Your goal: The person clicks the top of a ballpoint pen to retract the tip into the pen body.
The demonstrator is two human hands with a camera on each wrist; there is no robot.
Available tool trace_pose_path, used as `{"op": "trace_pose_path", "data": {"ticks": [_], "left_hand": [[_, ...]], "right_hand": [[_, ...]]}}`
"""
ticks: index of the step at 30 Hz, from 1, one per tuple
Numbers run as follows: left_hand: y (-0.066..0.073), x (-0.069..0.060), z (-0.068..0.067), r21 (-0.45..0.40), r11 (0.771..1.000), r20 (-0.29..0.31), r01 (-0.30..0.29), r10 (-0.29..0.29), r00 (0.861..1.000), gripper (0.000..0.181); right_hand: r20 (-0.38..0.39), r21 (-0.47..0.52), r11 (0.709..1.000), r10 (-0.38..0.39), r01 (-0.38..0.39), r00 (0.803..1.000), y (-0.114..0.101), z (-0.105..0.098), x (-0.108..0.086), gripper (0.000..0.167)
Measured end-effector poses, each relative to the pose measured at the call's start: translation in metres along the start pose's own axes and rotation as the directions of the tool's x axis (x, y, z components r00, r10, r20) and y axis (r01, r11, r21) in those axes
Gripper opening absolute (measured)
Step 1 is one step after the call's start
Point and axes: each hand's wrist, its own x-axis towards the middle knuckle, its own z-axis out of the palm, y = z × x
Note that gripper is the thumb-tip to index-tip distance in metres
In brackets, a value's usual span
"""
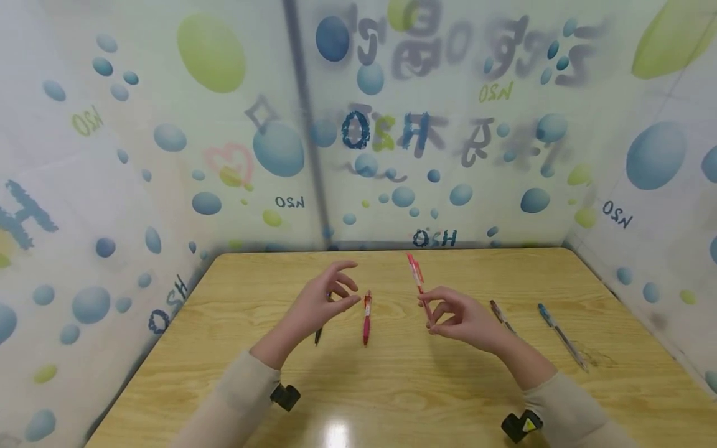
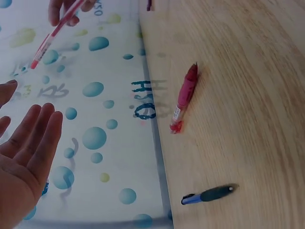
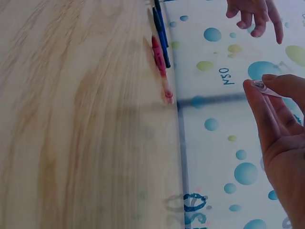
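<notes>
Tilting up from the fingers just right of centre in the head view, a slim red pen [image 1: 416,274] stands clear of the table [image 1: 420,398], pinched toward its lower end between thumb and fingertips of the right hand [image 1: 465,320]. It looks light and stiff, probably smooth plastic that could roll or slip in so fine a pinch; the middle of the barrel should give the steadiest hold, clear of clip and tip. Left of centre, the left hand [image 1: 316,305] hovers with a wide gap between thumb and fingers, holding nothing. Just beside it lies a second, thicker red pen [image 1: 366,320]; a dark pen [image 1: 318,336] lies partly hidden behind that hand. At the right of the frame rest a brown-ended pen [image 1: 500,312] and a blue-ended pen [image 1: 562,339]. Behind, a bubble-printed sheet [image 1: 336,180] fills the upper frame.
</notes>
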Motion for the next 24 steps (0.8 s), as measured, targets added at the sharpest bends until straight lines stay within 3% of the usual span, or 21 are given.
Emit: {"op": "trace_pose_path", "data": {"ticks": [13,18,24], "left_hand": [[-0.018,-0.021,-0.011,0.032,0.999,0.008,0.019,-0.019,1.000,0.057],[-0.024,-0.030,-0.017,0.044,0.998,0.028,0.051,-0.052,0.998,0.059],[-0.036,-0.039,-0.023,0.074,0.993,0.052,0.095,-0.099,0.994,0.059]], "right_hand": [[0.016,-0.024,0.994,0.104,-0.103,0.994,0.010,-0.018,-0.023,0.062],[0.030,-0.028,0.989,0.146,-0.145,0.989,0.019,-0.024,-0.030,0.062],[0.040,-0.103,0.980,0.172,-0.168,0.984,0.027,-0.034,-0.038,0.063]]}}
